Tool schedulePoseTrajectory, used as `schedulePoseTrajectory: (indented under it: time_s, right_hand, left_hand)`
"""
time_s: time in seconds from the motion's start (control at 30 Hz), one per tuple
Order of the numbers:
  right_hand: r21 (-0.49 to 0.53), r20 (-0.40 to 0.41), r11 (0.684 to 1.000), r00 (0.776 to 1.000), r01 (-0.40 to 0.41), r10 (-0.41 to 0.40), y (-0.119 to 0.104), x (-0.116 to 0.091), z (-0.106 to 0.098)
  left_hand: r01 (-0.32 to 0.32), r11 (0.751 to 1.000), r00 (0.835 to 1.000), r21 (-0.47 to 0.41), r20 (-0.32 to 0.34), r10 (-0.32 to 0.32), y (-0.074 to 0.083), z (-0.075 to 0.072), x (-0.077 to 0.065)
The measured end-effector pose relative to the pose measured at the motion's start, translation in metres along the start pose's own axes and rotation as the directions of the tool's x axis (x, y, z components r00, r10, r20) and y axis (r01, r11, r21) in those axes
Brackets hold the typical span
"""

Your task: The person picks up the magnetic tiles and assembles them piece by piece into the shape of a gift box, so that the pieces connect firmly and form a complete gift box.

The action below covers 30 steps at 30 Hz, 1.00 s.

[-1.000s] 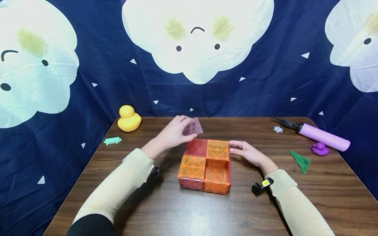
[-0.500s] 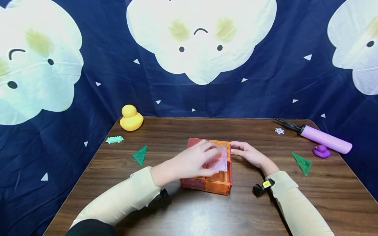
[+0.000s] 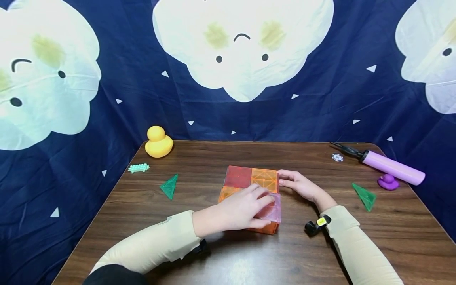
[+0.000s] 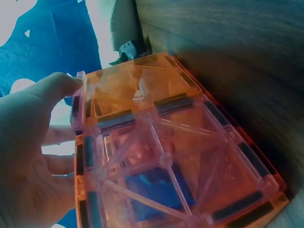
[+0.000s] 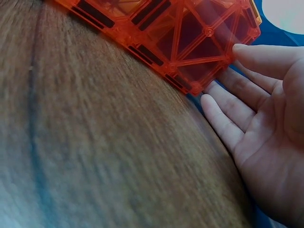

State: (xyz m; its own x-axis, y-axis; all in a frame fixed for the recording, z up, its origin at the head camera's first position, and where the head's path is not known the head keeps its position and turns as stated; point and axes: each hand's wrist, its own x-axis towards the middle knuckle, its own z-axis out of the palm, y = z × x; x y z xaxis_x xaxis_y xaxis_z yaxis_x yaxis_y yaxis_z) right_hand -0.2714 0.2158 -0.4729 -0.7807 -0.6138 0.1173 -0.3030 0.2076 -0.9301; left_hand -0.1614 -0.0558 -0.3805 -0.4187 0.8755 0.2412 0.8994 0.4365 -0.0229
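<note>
A low box of translucent magnetic tiles (image 3: 239, 176) stands mid-table, with red and orange squares on top. My left hand (image 3: 240, 208) is over its front right part. Between thumb and fingers it pinches a pale pink square magnetic tile (image 3: 273, 209), which lies over the front right compartment. The left wrist view shows the thumb on that tile's edge, beside the box's orange front wall (image 4: 142, 85). My right hand (image 3: 301, 186) rests at the box's back right corner. Its fairly straight fingers touch the red side wall (image 5: 199, 42), with the thumb above.
Green triangular tiles lie left (image 3: 169, 187) and right (image 3: 365, 196) of the box. A yellow duck (image 3: 158, 142) and a mint toy piece (image 3: 139, 168) stand at the back left. A purple pump (image 3: 393, 168), a small purple duck (image 3: 388, 182) and a poker chip (image 3: 337, 157) are at right.
My left hand has carried the pink tile from behind the box's back left, across to the front right, and lowered it onto the compartment there. The right hand has stayed at the box.
</note>
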Motion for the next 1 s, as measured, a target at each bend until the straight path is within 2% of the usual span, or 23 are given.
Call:
schedulePoseTrajectory:
  time_s: [0.27,0.4,0.47,0.5,0.57,0.6,0.63,0.7,0.77,0.83,0.93,1.0]
  right_hand:
    - [-0.002,0.003,1.000,1.000,-0.020,0.020,-0.002,0.000,0.000]
    - [0.010,0.006,1.000,1.000,-0.012,0.011,-0.002,0.000,0.001]
    - [0.017,0.009,1.000,1.000,-0.005,0.004,-0.003,0.000,0.001]
    - [0.020,0.010,1.000,1.000,-0.004,0.004,-0.003,0.000,0.002]
    - [0.025,0.010,1.000,1.000,-0.005,0.005,-0.004,0.000,0.002]
    - [0.025,0.009,1.000,1.000,-0.007,0.007,-0.004,0.000,0.002]
    - [0.027,0.009,1.000,1.000,-0.008,0.008,-0.005,0.000,0.002]
    - [0.035,0.004,0.999,1.000,-0.018,0.018,-0.006,0.000,0.003]
    - [0.089,0.007,0.996,1.000,-0.025,0.024,-0.007,-0.002,0.004]
    - [0.161,0.006,0.986,0.999,-0.035,0.035,-0.007,-0.003,0.005]
    - [0.256,0.009,0.966,0.999,-0.040,0.039,-0.006,-0.005,0.005]
    - [0.274,0.007,0.961,0.999,-0.045,0.045,-0.007,-0.006,0.006]
  left_hand:
    - [-0.009,0.999,0.999,-0.039,-0.035,0.007,-0.001,0.004,-0.001]
    - [0.022,0.993,0.999,-0.120,-0.038,-0.026,-0.004,0.002,-0.003]
    - [0.072,0.981,0.995,-0.180,-0.055,-0.083,-0.011,-0.002,-0.006]
    - [0.116,0.970,0.989,-0.215,-0.066,-0.133,-0.016,-0.006,-0.009]
    - [0.203,0.934,0.963,-0.293,-0.115,-0.245,-0.030,-0.012,-0.015]
    - [0.248,0.905,0.942,-0.345,-0.130,-0.308,-0.039,-0.015,-0.019]
    - [0.304,0.860,0.914,-0.410,-0.127,-0.384,-0.047,-0.018,-0.024]
    - [0.386,0.748,0.854,-0.540,-0.098,-0.511,-0.062,-0.020,-0.037]
    - [0.451,0.624,0.802,-0.638,-0.016,-0.596,-0.073,-0.017,-0.050]
    - [0.510,0.509,0.766,-0.693,0.098,-0.635,-0.078,-0.011,-0.062]
    - [0.565,0.377,0.740,-0.734,0.249,-0.624,-0.077,-0.001,-0.077]
    - [0.566,0.292,0.741,-0.771,0.321,-0.590,-0.074,0.007,-0.086]
